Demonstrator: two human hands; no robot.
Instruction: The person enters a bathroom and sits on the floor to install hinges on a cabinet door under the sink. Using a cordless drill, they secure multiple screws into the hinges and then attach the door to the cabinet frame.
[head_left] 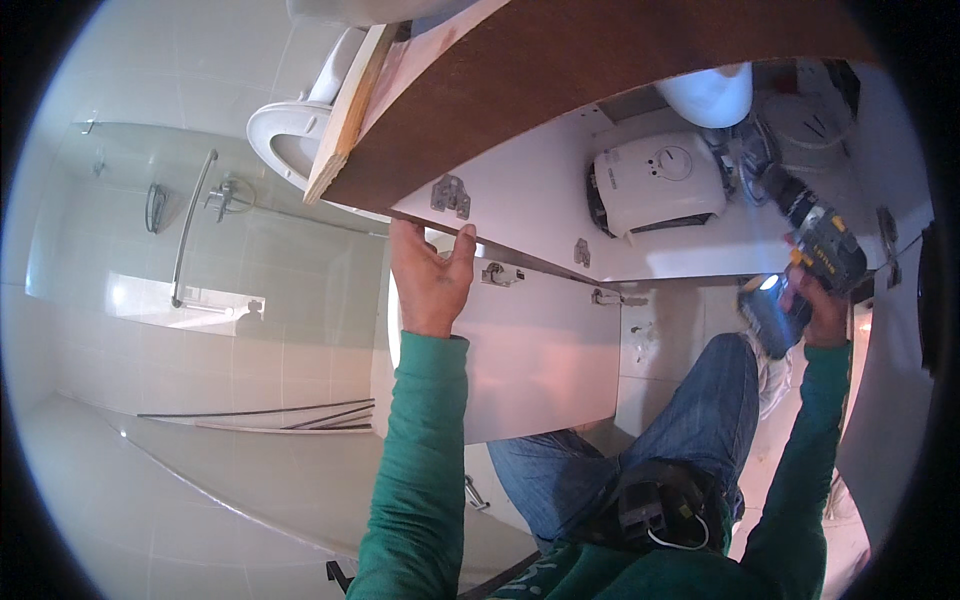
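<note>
1. The spacing that matters most, I'd say, is drill to panel. Your drill is way over on your right, while the white panel with its two hinge plates sits left of it, well apart.

2. Your right hand is wrapped around the drill's handle, so that's the one with the tool. Your left hand is nowhere near it.

3. That left hand is up at the outer end of the dark edge between the panel and the white door. Thumb's showing, but the fingertips go out of sight, so I can't tell if you're pinching it or just bracing it. For the panel it's clearly your closer hand.

4. Drill direction: the chuck points forward and to your left, into the cabinet, roughly at the grey bundle beside the boxy white appliance. So the long axis runs back from there toward your right. Can't make out whether there's a bit in it. The battery hangs off the handle toward you, with a light glowing beside it.

5. Edge direction: its long axis slants from your left hand rightward and a bit back toward you, so it's angled across the drill's line, not pointing along it.
</note>
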